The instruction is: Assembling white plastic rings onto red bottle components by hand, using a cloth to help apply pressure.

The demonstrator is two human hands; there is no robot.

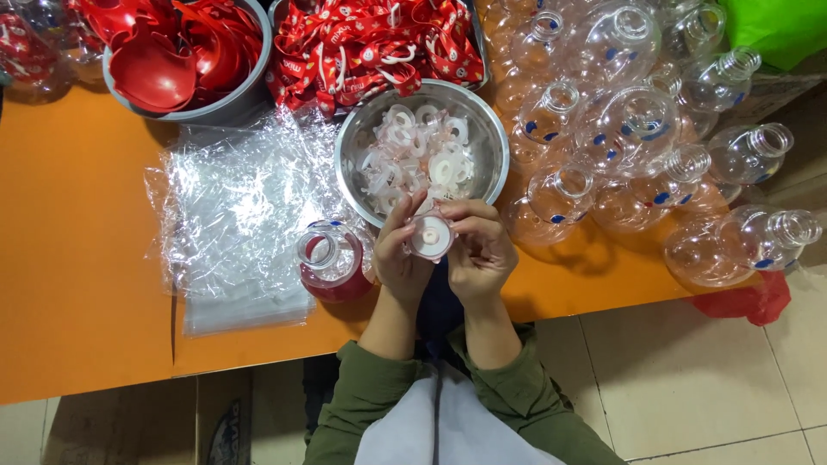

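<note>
A: Red-rimmed cap [430,235], pinched between both hands just near of the steel bowl [493,138]. From my remote seat I see the left hand [401,254] cupping its left edge, fingers closed on it; the right hand [478,245] closes on the right edge, thumb over the white ring seated in it.

B: How would you do it well?

A: I'd judge: keep the cap level, press the ring evenly around, don't skew it.

B: And the bench?

A: Orange tabletop [77,258]. Clear bags [237,215] lie left, a bottle [332,258] with a red base stands just beside the left hand, empty clear bottles [637,129] crowd the right. Far: a tub of red parts [181,52], red straps [370,43]. Tiled floor [689,379] near.
</note>
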